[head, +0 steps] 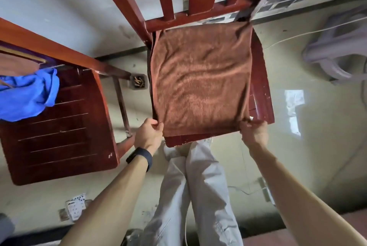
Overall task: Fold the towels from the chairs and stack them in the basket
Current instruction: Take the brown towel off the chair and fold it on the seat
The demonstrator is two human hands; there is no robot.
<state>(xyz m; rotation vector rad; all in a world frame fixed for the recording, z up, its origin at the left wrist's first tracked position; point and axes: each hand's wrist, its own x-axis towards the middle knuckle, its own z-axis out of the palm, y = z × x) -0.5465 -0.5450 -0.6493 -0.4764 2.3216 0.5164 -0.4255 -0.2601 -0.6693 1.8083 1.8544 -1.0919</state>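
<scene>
A brown towel (200, 79) lies spread flat over the seat of a red wooden chair (262, 94) right in front of me. My left hand (149, 134) pinches the towel's near left corner. My right hand (253, 132) pinches its near right corner. A blue towel (27, 96) lies bunched on the seat of a second red wooden chair (65, 130) at the left, with a brown cloth (15, 67) just behind it. No basket is in view.
A small square floor drain (138, 83) sits between the two chairs. A pale plastic stool (337, 51) lies at the right with a thin cord (297, 35) crossing the floor. Playing cards (76, 206) lie scattered on the floor near my legs (190, 196).
</scene>
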